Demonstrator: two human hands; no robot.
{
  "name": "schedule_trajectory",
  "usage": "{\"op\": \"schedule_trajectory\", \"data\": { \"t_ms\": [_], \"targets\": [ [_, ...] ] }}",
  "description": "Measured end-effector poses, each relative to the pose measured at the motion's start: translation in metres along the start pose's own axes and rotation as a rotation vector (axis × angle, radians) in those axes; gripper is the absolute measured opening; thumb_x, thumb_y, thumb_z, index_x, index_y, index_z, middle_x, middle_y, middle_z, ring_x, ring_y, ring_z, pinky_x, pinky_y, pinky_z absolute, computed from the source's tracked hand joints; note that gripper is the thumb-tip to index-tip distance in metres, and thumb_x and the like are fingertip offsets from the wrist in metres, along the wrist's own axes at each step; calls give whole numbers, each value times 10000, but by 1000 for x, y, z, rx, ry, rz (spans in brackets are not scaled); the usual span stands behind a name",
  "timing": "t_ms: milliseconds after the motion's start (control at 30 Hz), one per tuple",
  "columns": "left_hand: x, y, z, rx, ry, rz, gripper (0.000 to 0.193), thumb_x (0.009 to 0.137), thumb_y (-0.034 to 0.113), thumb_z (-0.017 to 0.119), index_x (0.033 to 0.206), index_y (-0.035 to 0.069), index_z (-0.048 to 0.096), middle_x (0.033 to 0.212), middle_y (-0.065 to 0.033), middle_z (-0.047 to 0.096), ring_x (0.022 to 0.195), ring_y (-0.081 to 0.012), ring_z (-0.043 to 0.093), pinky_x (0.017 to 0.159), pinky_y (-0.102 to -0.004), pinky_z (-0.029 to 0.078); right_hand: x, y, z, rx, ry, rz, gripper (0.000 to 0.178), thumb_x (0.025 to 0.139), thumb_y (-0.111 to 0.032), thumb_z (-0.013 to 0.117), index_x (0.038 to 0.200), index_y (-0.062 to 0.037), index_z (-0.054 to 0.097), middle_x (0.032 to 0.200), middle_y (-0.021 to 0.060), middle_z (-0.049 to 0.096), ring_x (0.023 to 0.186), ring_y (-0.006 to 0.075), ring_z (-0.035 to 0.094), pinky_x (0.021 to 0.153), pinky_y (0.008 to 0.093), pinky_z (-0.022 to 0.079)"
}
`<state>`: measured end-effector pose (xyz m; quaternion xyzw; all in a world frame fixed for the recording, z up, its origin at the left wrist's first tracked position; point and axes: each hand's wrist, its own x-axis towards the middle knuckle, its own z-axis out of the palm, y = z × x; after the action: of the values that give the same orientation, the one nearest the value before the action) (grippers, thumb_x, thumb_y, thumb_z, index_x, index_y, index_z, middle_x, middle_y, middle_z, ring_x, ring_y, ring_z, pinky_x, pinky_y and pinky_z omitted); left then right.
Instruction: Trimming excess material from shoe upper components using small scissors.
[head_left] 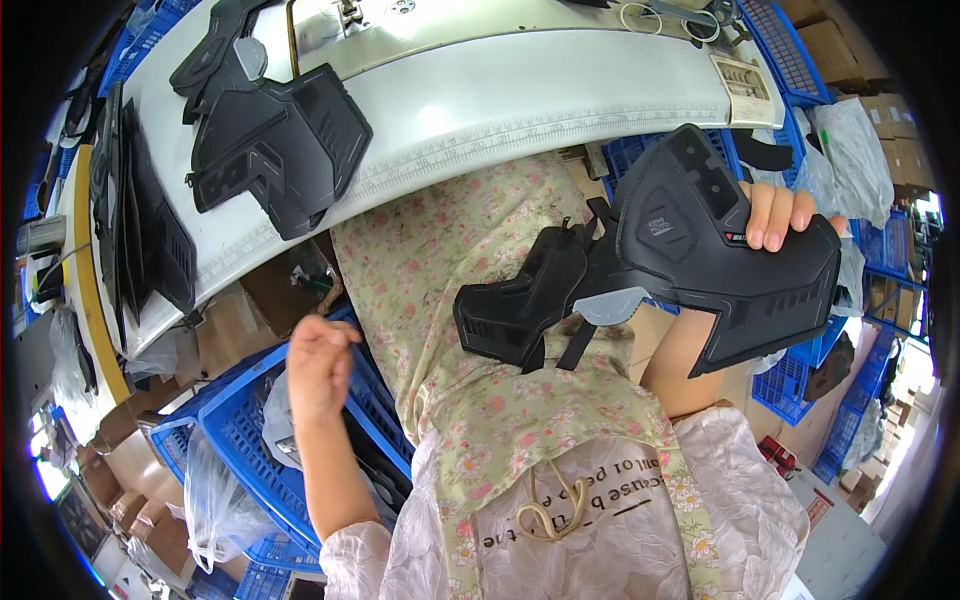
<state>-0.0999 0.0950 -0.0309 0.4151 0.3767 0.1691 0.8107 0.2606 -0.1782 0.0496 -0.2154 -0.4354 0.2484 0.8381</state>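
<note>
My right hand [776, 214] grips a black moulded fabric panel [668, 250] by its upper edge, fingers over the front and thumb hidden behind. Joined to this panel is a smaller black piece [520, 305] with straps, hanging over my lap, and a grey tab [610, 306] shows between them. My left hand [322, 362] is raised above a blue crate [255, 445], its fingers curled in, and I see nothing in them. A similar black panel [280, 140], with a strap part and grey tab, lies on the white sewing table [480, 100].
Flat black pieces [145, 215] are stacked at the table's left end. The sewing machine bed [430, 25] runs along the back. A clear plastic bag [225, 500] hangs on the blue crate. More crates and cardboard boxes [835, 55] stand at both sides.
</note>
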Motion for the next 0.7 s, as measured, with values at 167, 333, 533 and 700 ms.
{"op": "schedule_trajectory", "data": {
  "t_ms": [167,333,533,700],
  "targets": [
    [-3,-22,94,321,-239,-251,195,750,18,689,876,42,543,719,-26,580,546,-75,530,422,-199,358,0,-4,7,-27,29,-8,597,964,-511,200,944,-33,557,717,100,568,686,196,491,709,327,413],
    [9,-39,142,840,-613,9,238,781,104,685,960,10,559,694,-35,563,591,-100,527,510,-248,403,5,2,13,-7,43,-4,596,967,-503,201,933,-27,559,705,98,554,679,203,488,688,330,424],
    [19,-64,151,1022,-671,63,192,805,181,659,868,15,587,688,-63,560,581,-165,514,536,-302,413,4,1,13,3,51,-4,591,969,-496,207,917,-19,552,692,100,542,665,208,480,678,325,423],
    [21,-61,152,998,-700,-34,183,822,180,635,818,4,587,684,-84,575,579,-169,529,527,-317,417,6,3,11,32,39,-18,582,968,-494,214,897,-20,544,672,104,532,640,206,473,651,322,417]
  ]
}}
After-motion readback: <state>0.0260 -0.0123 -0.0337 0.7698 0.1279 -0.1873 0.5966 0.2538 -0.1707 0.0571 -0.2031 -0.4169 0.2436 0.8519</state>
